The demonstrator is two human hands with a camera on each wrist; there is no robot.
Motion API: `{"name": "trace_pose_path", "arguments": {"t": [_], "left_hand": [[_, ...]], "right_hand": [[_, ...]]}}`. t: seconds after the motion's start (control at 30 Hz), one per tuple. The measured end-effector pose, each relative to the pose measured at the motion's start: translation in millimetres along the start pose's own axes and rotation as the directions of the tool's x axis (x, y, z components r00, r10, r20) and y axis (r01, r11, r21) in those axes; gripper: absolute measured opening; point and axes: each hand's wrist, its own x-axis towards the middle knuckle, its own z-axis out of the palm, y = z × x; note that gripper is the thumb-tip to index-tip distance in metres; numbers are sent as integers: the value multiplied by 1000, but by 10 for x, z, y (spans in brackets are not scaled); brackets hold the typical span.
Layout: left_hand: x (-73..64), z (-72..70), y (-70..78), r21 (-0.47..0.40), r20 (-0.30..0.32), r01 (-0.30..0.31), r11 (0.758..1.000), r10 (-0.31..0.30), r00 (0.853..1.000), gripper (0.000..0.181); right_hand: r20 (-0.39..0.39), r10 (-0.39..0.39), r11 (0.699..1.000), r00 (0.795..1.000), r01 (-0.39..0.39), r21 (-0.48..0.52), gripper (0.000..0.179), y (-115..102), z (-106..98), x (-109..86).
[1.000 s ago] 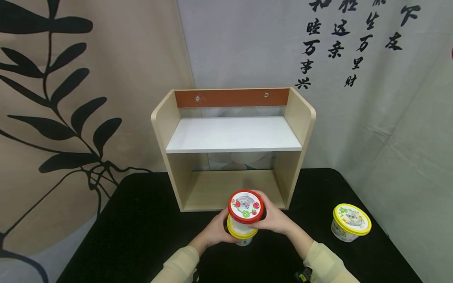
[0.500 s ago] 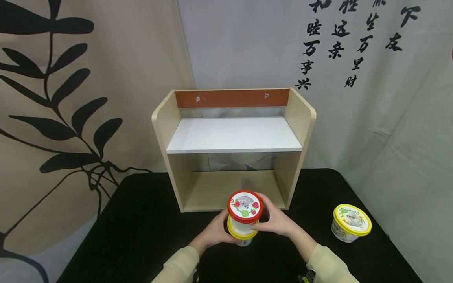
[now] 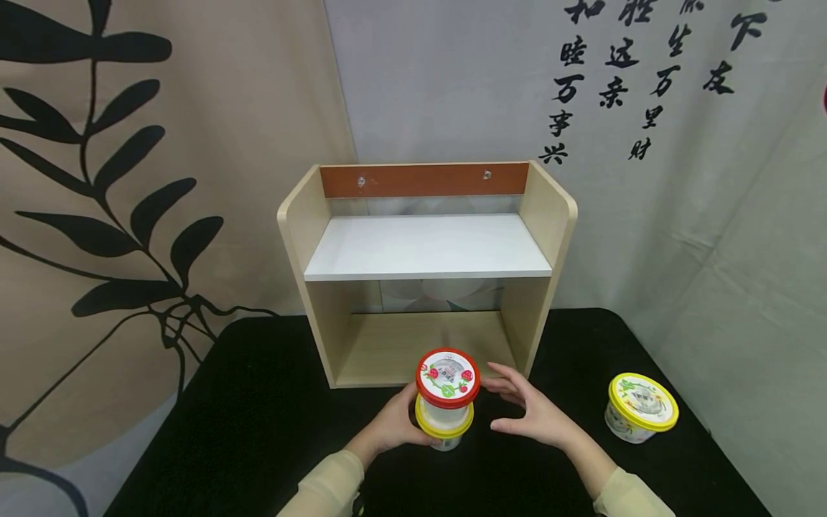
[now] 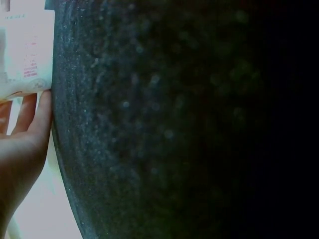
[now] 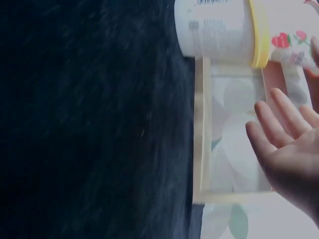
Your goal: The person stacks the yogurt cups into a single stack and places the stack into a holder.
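Observation:
A red-lidded tub (image 3: 448, 378) with strawberries on its lid stands upright on a yellow-lidded tub (image 3: 446, 433) in front of the shelf. My left hand (image 3: 390, 422) grips the yellow-lidded tub from its left side, thumb across the front, the other fingers partly hidden behind the stack. Just right of the stack, my right hand (image 3: 533, 413) is apart from it, fingers spread and holding nothing. In the right wrist view the lower tub's white side (image 5: 219, 32) shows beyond the spread fingers (image 5: 271, 124). The left wrist view catches a printed white tub wall (image 4: 27, 55) above the fingers.
Another yellow-lidded tub (image 3: 642, 402) stands at the right of the black table (image 3: 271, 431). Behind the stack is a wooden two-level shelf (image 3: 426, 276) with a white upper board and a brown back rail. Printed curtains (image 3: 659, 215) close off the back.
My right hand has let go of the stacked tubs and moved right, its fingers spreading. The left hand and the tubs stay in nearly the same place.

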Motion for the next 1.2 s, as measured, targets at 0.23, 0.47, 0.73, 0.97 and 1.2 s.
{"name": "trace_pose_path", "arguments": {"t": [0.23,0.47,0.73,0.97,1.2], "left_hand": [[5,-4,-5,-8,6,-7,1000,7,1000,92],[6,2,-11,0,5,-9,1000,9,1000,93],[-4,3,10,-2,7,2,1000,-2,1000,91],[-15,4,35,-12,1,9,1000,-9,1000,92],[-3,1,30,6,1,1,1000,-1,1000,92]], "right_hand": [[-54,15,994,998,-21,-103,81,113,-180,-220],[-127,19,976,992,-46,-215,83,97,-340,-378],[-168,29,957,985,-76,-281,83,31,-528,-536],[-236,29,936,971,-109,-334,82,-37,-652,-663],[-291,4,923,957,-115,-367,84,-83,-801,-798]]}}
